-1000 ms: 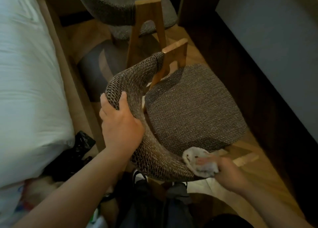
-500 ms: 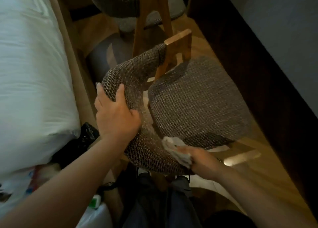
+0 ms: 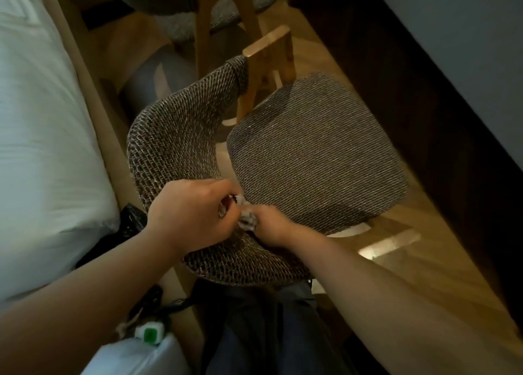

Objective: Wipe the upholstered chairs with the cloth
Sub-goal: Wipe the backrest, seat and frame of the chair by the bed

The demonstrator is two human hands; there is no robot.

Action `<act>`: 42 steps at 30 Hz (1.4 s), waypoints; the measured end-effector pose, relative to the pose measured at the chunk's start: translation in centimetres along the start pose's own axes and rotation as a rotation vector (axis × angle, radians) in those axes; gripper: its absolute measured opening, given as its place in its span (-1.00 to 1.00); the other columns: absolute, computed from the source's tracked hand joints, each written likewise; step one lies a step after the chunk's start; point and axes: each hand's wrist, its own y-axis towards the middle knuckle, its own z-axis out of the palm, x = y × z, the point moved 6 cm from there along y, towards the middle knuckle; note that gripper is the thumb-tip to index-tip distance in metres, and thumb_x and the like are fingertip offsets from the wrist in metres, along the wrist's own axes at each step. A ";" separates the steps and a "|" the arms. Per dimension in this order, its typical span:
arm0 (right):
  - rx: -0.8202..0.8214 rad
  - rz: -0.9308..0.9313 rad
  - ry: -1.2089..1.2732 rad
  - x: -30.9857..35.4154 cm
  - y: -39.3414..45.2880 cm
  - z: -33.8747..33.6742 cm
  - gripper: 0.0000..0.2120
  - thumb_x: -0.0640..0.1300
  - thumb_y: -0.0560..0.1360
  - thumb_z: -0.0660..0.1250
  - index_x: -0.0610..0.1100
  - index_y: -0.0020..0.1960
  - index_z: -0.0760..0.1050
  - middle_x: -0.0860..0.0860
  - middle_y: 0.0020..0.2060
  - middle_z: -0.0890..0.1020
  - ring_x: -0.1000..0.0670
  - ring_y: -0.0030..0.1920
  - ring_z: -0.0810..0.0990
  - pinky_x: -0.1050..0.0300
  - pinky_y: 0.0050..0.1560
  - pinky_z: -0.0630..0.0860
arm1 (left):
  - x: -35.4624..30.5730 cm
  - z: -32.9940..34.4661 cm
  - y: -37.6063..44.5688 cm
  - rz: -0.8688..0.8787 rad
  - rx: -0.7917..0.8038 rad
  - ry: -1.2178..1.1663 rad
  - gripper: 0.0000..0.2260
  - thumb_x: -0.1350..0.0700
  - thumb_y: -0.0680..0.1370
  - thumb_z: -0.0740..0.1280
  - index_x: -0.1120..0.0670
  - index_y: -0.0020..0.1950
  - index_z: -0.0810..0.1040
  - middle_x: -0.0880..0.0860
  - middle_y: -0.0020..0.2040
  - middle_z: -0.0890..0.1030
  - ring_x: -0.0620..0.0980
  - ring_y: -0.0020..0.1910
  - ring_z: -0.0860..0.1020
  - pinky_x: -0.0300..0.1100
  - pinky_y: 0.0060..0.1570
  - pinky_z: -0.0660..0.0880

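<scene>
Both hands, left hand (image 3: 189, 213) and right hand (image 3: 273, 227), pinch one crumpled cloth (image 3: 245, 214) between them (above the chair (image 3: 311, 154) backrest's inner curve).

No text, label, brand, number or sign can be read anywhere in the head view. The only thing that looks like a marking is a green square on a small white object (image 3: 149, 331) at the near left, and no letters or figures can be made out on it.
</scene>
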 end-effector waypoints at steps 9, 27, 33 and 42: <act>0.253 0.219 -0.503 -8.4 -5.4 -4.9 -0.80 -0.13 0.52 0.27 -0.24 0.04 0.53 -0.14 0.04 0.60 -0.15 0.03 0.56 0.11 -0.04 0.44 | 0.3 0.4 0.3 -0.061 0.039 0.036 -0.78 -0.02 0.45 0.27 0.05 -0.17 0.66 -0.08 -0.38 0.61 -0.08 -0.50 0.53 -0.17 -0.56 0.46; -0.483 -0.281 -0.552 0.4 -13.4 0.6 -0.48 -0.16 0.10 0.48 -0.10 0.07 0.62 0.07 -0.10 0.66 -0.06 -0.08 0.66 0.18 -0.07 0.61 | -0.1 0.1 0.4 0.002 -0.012 0.070 -0.74 -0.02 0.45 0.23 0.07 -0.14 0.67 -0.07 -0.40 0.60 -0.07 -0.51 0.54 -0.22 -0.58 0.44; -0.615 -0.247 -0.664 -5.2 -16.1 -3.7 -0.46 -0.26 0.30 0.27 -0.14 0.29 0.42 -0.02 0.08 0.63 -0.24 0.16 0.57 -0.03 0.15 0.52 | -1.0 2.2 0.6 0.071 0.166 0.180 -0.67 -0.09 0.47 0.12 0.04 -0.18 0.62 -0.09 -0.38 0.58 -0.06 -0.49 0.53 -0.21 -0.55 0.44; -0.523 -0.051 -0.988 -14.5 -19.6 -6.7 -0.33 -0.24 0.27 0.29 -0.27 0.39 0.34 -0.19 0.31 0.46 -0.44 0.25 0.43 -0.32 0.25 0.37 | -12.0 17.1 -1.0 -0.066 0.818 0.080 -0.24 -0.44 0.48 -0.01 -0.03 0.55 0.04 0.07 0.46 0.32 0.12 0.41 0.31 0.05 0.33 0.32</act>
